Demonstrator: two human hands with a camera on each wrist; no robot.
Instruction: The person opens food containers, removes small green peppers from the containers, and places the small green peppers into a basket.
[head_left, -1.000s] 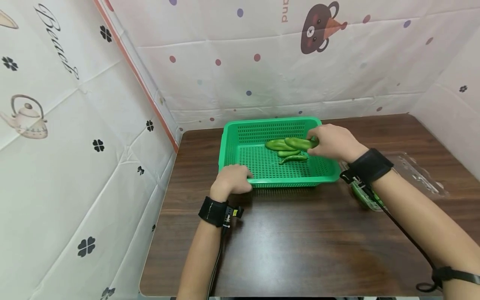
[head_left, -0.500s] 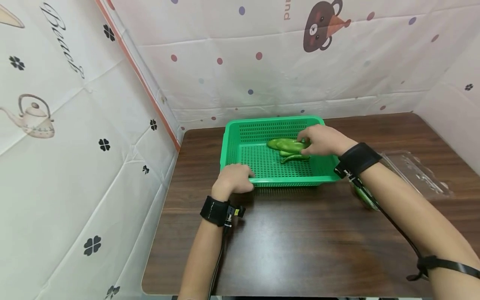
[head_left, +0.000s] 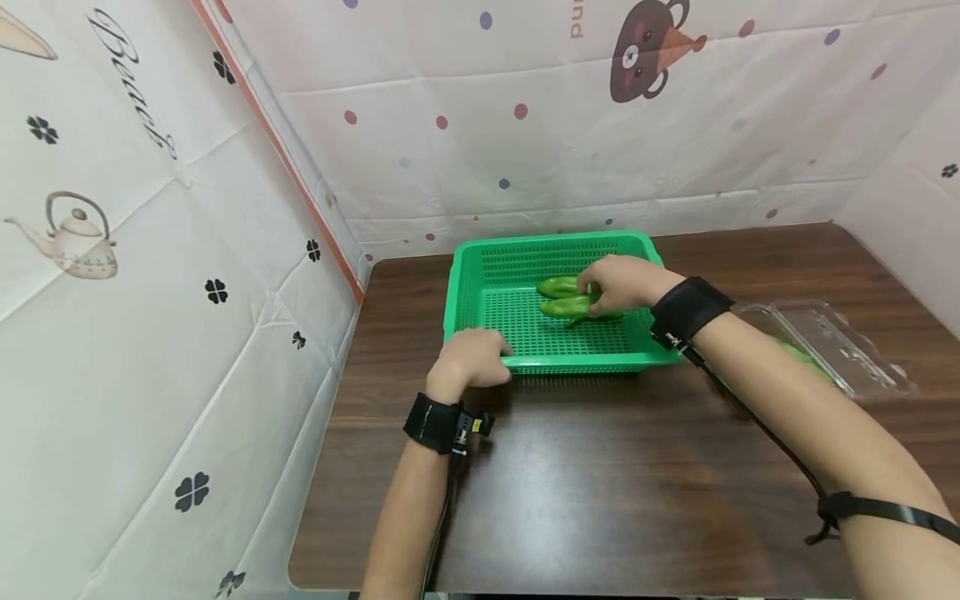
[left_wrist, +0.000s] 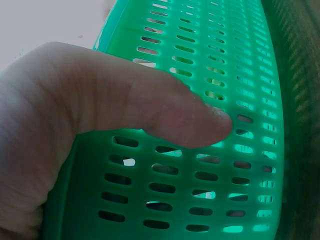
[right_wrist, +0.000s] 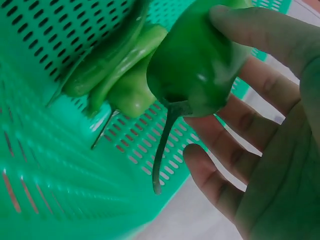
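A green plastic basket [head_left: 577,362] with slotted walls stands toward the back of the table. My left hand [head_left: 471,358] grips its near rim at the left corner; in the left wrist view the thumb [left_wrist: 195,120] lies against the outer wall. Inside the basket, my right hand [head_left: 622,279] holds a green pepper [right_wrist: 195,65] between thumb and fingers, its long stem pointing down in the right wrist view. Several other green peppers [right_wrist: 115,60] lie beside it, some slim, one broader. The hand partly hides the held pepper in the head view.
To the right on the brown wooden table [head_left: 570,483] lies a clear plastic container [head_left: 832,346], with something green [head_left: 806,360] partly hidden by my right forearm. A printed white sheet [head_left: 420,158] covers the walls behind and to the left.
My right hand has moved left and slightly nearer within the basket, carrying the pepper from above the others to their near side. The left hand stays on the rim.
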